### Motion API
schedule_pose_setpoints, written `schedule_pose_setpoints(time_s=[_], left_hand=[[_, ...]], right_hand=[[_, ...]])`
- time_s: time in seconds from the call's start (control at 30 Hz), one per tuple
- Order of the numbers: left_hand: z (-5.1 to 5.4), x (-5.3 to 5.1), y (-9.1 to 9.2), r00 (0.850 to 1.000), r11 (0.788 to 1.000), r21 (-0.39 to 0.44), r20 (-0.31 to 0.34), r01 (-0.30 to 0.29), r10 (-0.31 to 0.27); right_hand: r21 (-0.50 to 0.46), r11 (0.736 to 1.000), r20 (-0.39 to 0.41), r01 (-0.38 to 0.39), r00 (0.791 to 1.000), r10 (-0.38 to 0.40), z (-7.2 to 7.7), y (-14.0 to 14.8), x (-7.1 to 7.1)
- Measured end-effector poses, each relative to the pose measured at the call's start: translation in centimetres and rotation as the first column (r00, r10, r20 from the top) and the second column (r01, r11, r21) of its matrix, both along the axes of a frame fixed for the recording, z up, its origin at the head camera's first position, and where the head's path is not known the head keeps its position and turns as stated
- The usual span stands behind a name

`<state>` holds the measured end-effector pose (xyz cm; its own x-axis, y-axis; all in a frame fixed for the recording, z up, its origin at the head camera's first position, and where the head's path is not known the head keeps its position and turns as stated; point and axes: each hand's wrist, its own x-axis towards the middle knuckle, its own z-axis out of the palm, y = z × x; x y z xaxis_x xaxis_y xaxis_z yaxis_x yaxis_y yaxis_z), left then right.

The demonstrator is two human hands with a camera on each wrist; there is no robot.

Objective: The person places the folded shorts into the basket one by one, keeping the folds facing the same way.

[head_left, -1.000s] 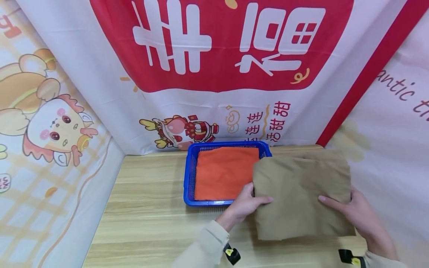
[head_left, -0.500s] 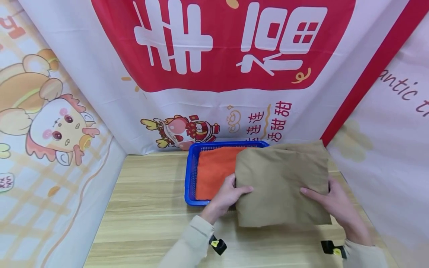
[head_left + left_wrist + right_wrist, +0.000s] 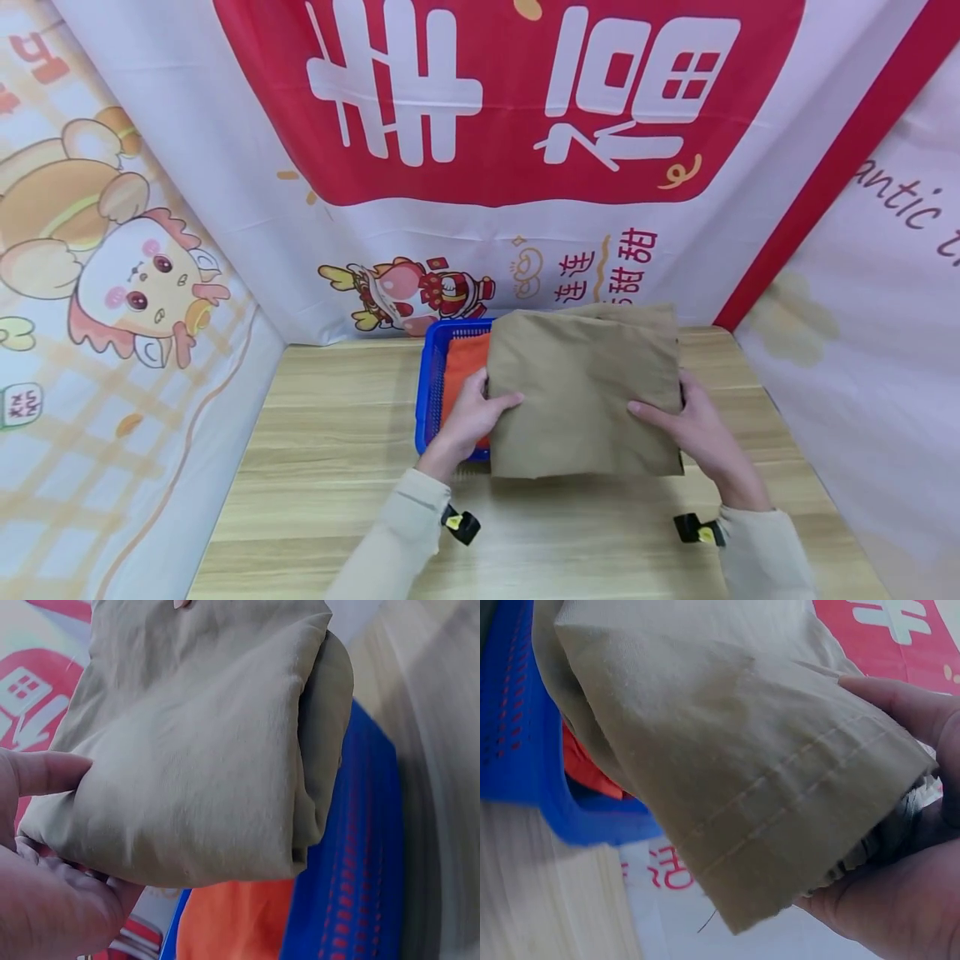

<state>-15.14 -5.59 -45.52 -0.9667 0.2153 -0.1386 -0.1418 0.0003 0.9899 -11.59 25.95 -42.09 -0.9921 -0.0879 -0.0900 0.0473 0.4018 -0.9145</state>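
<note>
Both hands hold a folded khaki cloth [image 3: 581, 392] above the table, in front of and partly over a blue plastic basket [image 3: 425, 400]. My left hand [image 3: 468, 417] grips its left edge, thumb on top and fingers underneath. At the opposite edge my right hand [image 3: 697, 421] pinches the fabric the same way. Inside the basket lies an orange cloth [image 3: 467, 358], now mostly covered by the khaki one. In the right wrist view the khaki cloth [image 3: 735, 765] shows a double-stitched hem and a frayed edge; the left wrist view shows its thick rounded folds.
The basket stands on a wood-grain table [image 3: 330, 467], against a printed white and red curtain [image 3: 480, 183] at the back. More printed fabric [image 3: 150, 350] hangs at the left side and along the right. Each wrist wears a black strap [image 3: 461, 525].
Both hands have carried the khaki cloth leftward and slightly away from me, from right of the basket to over it. More of the orange cloth is covered.
</note>
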Motion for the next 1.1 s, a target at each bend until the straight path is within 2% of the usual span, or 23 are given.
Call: schedule_pose_setpoints(time_s=[0.2,0.37,0.5,0.63,0.87,1.1], left_hand=[[-0.3,-1.2,-1.8,0.997,0.995,-0.065,-0.029,-0.075,0.073],[-0.6,-2.6,-3.4,0.989,0.986,-0.099,-0.076,-0.137,0.130],[-1.2,-3.6,-4.3,0.981,0.977,-0.124,-0.113,-0.172,0.159],[-2.2,-4.1,-4.9,0.977,0.973,-0.128,-0.123,-0.192,0.176],[-4.1,-4.2,-5.2,0.978,0.965,-0.168,-0.077,-0.202,0.191],[-4.9,-4.4,-5.1,0.979,0.956,-0.209,-0.030,-0.204,0.203]], right_hand=[[-0.074,0.997,0.018,-0.009,1.000,0.011,-0.6,-1.6,-1.7],[-0.138,0.990,0.053,-0.013,0.998,0.020,-1.4,-2.7,-3.2],[-0.131,0.991,0.074,-0.018,0.997,0.028,-2.1,-3.5,-4.4],[-0.117,0.993,0.086,0.000,0.996,0.011,-3.3,-4.1,-5.4],[-0.142,0.990,0.154,0.021,0.988,0.001,-5.8,-4.9,-6.6],[-0.133,0.989,0.243,0.067,0.969,-0.033,-7.5,-5.1,-7.1]])
